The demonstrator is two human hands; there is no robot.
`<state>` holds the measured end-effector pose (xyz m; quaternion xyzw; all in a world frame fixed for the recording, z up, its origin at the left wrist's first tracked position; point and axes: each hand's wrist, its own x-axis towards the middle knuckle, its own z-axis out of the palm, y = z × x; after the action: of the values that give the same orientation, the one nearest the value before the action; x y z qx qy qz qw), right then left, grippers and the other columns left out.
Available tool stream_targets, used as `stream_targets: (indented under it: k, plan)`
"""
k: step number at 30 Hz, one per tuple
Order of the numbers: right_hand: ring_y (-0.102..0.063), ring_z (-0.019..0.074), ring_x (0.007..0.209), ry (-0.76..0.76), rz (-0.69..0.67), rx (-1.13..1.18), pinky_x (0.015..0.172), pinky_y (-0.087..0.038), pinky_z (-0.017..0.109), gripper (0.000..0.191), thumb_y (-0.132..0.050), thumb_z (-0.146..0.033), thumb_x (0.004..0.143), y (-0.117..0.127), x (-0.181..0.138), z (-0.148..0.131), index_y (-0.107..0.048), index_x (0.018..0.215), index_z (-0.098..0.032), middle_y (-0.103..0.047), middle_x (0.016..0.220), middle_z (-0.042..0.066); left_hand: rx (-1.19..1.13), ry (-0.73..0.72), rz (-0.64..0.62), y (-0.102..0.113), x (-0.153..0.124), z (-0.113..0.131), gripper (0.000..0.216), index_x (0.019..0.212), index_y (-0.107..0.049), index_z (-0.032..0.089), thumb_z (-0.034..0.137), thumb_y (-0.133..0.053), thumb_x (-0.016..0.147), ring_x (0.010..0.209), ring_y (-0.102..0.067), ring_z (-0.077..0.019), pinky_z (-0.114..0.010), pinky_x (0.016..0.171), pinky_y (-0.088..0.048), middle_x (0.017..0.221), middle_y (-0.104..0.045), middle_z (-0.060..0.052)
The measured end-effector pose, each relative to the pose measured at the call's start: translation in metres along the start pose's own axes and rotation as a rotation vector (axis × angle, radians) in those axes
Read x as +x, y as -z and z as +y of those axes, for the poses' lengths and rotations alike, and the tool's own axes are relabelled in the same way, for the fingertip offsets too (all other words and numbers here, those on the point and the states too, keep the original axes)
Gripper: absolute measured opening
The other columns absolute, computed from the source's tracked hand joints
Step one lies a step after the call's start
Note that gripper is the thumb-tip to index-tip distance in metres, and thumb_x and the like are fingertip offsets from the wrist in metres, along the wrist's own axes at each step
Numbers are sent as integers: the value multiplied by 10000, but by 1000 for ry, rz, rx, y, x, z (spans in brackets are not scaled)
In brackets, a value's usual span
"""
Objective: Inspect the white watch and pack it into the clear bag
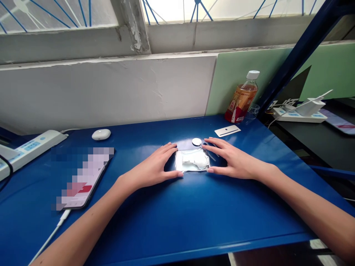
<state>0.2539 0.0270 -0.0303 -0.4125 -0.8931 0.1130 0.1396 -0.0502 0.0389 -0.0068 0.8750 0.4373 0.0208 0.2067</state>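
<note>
A small clear plastic packet (pixel 192 160) with a white item inside, perhaps a coiled cable, lies flat on the blue desk (pixel 177 214). At its left end rests my left hand (pixel 158 162), fingers and thumb stretched apart around the edge. My right hand (pixel 230 157) is spread in the same way at the right end, its thumb by the lower right corner. Both seem to touch the packet's edges, without closing on it. Just behind the packet, near my right fingertips, is a round white disc (pixel 196 141). Thin clear strips lie partly under my right fingers.
Left are a phone (pixel 90 177) on a white charging cable (pixel 51 234), a white earbud case (pixel 101 134) and a power strip (pixel 30 147). A white card (pixel 227 130) and a drink bottle (pixel 241 101) stand back right. Blue frame post (pixel 296 55) rises at right.
</note>
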Motion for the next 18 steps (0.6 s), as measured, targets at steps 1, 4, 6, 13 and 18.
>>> stream_targets:
  k: [1, 4, 6, 13, 18]
  plan:
    - [-341, 383, 1443, -4, 1, 9, 1119, -372, 599, 715, -597, -588, 879, 0, 0, 0, -483, 1447, -170, -425, 1530, 201, -2, 2, 0, 0, 0, -1, 887, 1531, -331, 186, 736, -516, 861, 1494, -236, -318, -489, 1174, -306, 1621, -256, -126]
    - [-295, 384, 1464, -17, -2, 36, 1134, -348, 603, 731, -612, -594, 866, -1, -1, 2, -473, 1455, -184, -439, 1526, 183, -4, 9, 8, -1, -1, -3, 894, 1524, -344, 189, 747, -523, 848, 1488, -253, -325, -492, 1163, -328, 1616, -269, -129]
    - [-291, 381, 1466, -12, 0, 40, 1139, -349, 593, 761, -620, -596, 859, -2, -1, 3, -450, 1468, -172, -426, 1534, 188, -2, -1, 30, -2, -2, -4, 888, 1508, -374, 196, 744, -550, 833, 1476, -281, -335, -492, 1149, -352, 1605, -298, -135]
    - [-303, 387, 1459, 56, 50, -16, 1135, -352, 601, 835, -650, -592, 836, -4, -2, 6, -384, 1510, -177, -416, 1538, 197, -3, -32, 88, -4, -2, -5, 864, 1460, -444, 217, 735, -617, 790, 1448, -340, -352, -499, 1125, -390, 1572, -368, -143]
    - [-310, 374, 1459, -4, -6, 36, 1145, -355, 572, 811, -637, -621, 834, -1, -1, 2, -451, 1465, -146, -405, 1546, 196, 1, -24, 73, -5, -1, -5, 890, 1448, -455, 183, 750, -613, 781, 1451, -330, -361, -524, 1119, -393, 1571, -361, -163]
